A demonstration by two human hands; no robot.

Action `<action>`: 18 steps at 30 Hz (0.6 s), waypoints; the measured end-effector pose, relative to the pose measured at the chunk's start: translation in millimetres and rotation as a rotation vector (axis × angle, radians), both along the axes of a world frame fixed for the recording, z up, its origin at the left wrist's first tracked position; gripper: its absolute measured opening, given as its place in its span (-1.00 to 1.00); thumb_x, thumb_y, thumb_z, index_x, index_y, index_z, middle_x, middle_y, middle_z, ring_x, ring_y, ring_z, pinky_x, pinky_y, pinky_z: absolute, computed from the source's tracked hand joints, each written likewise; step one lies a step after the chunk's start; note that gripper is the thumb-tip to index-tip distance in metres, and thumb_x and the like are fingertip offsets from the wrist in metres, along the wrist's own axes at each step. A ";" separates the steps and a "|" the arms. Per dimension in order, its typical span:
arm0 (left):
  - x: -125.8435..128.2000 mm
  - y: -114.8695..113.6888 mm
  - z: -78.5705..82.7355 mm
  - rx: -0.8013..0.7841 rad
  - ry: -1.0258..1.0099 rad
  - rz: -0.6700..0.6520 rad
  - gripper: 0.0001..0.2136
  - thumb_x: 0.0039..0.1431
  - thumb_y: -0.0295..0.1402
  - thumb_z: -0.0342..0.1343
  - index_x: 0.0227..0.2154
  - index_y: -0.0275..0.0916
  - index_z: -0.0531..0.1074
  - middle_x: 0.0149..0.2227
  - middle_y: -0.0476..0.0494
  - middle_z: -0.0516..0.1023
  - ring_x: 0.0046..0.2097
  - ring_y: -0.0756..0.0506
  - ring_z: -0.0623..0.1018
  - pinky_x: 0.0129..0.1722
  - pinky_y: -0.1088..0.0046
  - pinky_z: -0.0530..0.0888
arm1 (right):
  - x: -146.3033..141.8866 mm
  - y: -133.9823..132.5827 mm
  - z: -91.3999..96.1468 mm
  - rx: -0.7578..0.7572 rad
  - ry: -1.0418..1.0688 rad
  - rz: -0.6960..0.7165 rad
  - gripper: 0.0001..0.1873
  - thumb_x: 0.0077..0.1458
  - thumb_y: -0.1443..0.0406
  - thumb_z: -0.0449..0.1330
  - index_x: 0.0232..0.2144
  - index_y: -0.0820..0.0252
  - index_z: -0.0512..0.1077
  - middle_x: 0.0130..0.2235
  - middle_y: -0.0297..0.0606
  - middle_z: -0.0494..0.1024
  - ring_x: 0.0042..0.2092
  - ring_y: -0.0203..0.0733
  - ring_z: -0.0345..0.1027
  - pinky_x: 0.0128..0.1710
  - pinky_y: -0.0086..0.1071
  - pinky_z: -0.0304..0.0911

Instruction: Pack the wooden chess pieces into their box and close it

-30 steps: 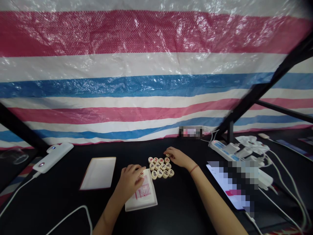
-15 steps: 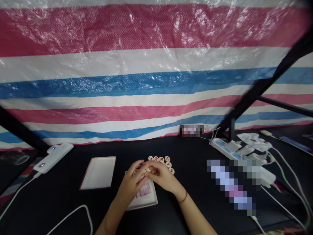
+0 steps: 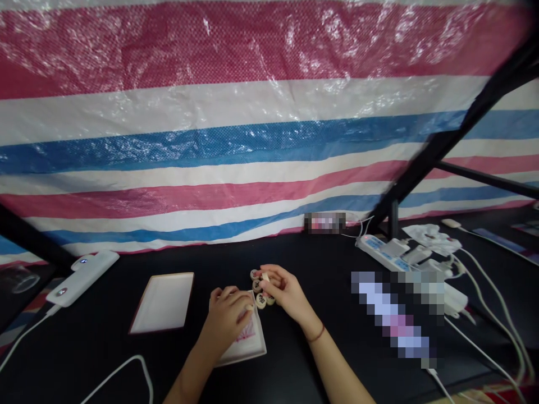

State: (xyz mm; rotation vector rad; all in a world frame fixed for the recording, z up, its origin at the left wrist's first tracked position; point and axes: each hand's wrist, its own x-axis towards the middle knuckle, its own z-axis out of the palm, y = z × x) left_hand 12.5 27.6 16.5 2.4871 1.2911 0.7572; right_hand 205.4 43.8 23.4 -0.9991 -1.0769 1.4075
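Lower centre of the frame, left hand [image 3: 227,317] curled palm-down on a white tray [image 3: 252,350] with red print, its grasp hidden, right hand [image 3: 284,292] half closed, fingertips pinching one of the round wooden pieces [image 3: 261,303] clustered on the black bench [image 3: 315,269], white lid [image 3: 162,303] lower left.

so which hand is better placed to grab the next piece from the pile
Right, probably. The right hand is already over the pieces, its fingers touching them. The left hand rests on the tray, beside the pile.
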 end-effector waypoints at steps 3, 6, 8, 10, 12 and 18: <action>0.8 0.6 -4.2 0.014 0.060 -0.002 -0.87 0.16 -0.44 0.13 -0.35 -0.06 0.51 -0.15 0.08 0.62 -0.06 -0.13 0.45 -0.04 0.18 0.20 | -0.8 -1.7 -1.2 0.023 -0.011 0.017 -0.53 -0.07 0.14 0.39 -0.14 0.13 0.34 -0.13 -0.18 0.56 -0.34 -0.31 0.44 -0.37 -0.43 0.37; -0.2 2.2 -7.8 0.045 0.091 0.003 -0.87 0.16 -0.46 0.12 -0.34 -0.08 0.52 -0.12 0.02 0.60 -0.06 -0.15 0.42 -0.08 0.17 0.19 | -2.6 -2.8 -5.9 0.094 -0.086 0.045 -0.64 -0.03 0.18 0.35 -0.22 0.13 0.34 -0.10 -0.19 0.52 -0.29 -0.31 0.43 -0.30 -0.42 0.35; -0.3 3.2 -8.9 0.056 0.111 0.028 -0.85 0.18 -0.46 0.10 -0.31 -0.07 0.53 -0.16 -0.01 0.59 -0.08 -0.15 0.41 -0.09 0.18 0.20 | -3.8 -3.1 -8.6 0.162 -0.158 0.034 -0.71 0.00 0.21 0.31 -0.24 0.14 0.35 -0.03 -0.16 0.45 -0.30 -0.33 0.41 -0.31 -0.42 0.34; -0.2 3.8 -9.1 0.064 0.133 0.058 -0.84 0.19 -0.46 0.09 -0.30 -0.06 0.53 -0.20 -0.01 0.58 -0.09 -0.15 0.41 -0.07 0.16 0.21 | -5.0 -4.1 -9.1 0.249 -0.245 -0.004 -0.77 0.05 0.25 0.25 -0.22 0.14 0.37 0.01 -0.15 0.38 -0.31 -0.34 0.39 -0.32 -0.42 0.33; -1.6 4.4 -8.8 0.067 0.143 0.079 -0.83 0.19 -0.46 0.09 -0.28 -0.05 0.53 -0.18 -0.01 0.57 -0.06 -0.17 0.40 -0.04 0.14 0.23 | -6.4 -6.8 -6.8 0.342 -0.380 -0.030 -0.81 0.09 0.29 0.18 -0.20 0.14 0.40 -0.03 -0.15 0.39 -0.28 -0.30 0.39 -0.29 -0.39 0.33; -25.4 8.7 -13.2 0.006 0.081 0.089 -0.63 0.10 -0.37 0.15 0.01 -0.06 0.44 0.04 -0.12 0.47 0.07 -0.21 0.40 0.04 0.14 0.35 | -17.6 -20.5 2.4 0.504 -0.872 -0.012 -0.78 0.05 0.46 0.16 -0.22 0.16 0.40 -0.25 -0.23 0.50 -0.21 -0.15 0.35 -0.16 -0.27 0.29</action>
